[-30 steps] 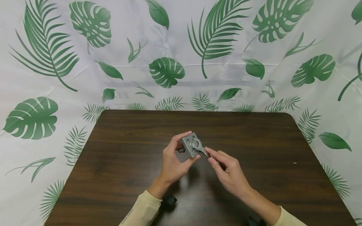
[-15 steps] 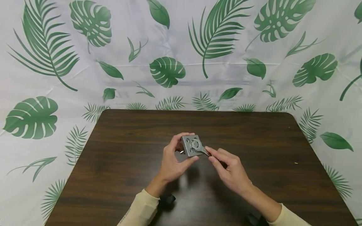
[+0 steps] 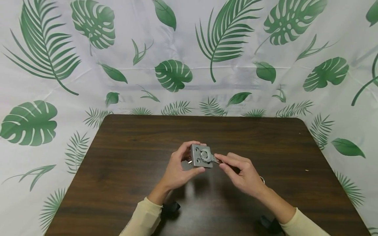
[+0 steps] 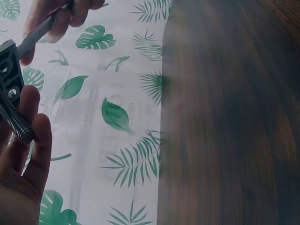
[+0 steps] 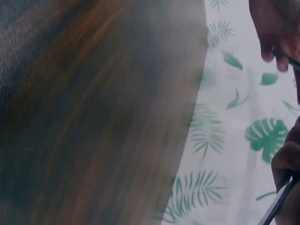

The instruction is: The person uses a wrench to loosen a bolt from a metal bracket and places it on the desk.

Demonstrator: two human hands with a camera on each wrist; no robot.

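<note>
In the head view, the left hand keeps its grip curled round a square metal plate above the surface, thumb at the plate's 6 o'clock. The right hand's grip pinches the handle of a wrench at 4 o'clock, its head against the plate's face. The left wrist view shows a threaded bolt jutting toward 5 o'clock.

Wrench across grey holed plate
</note>
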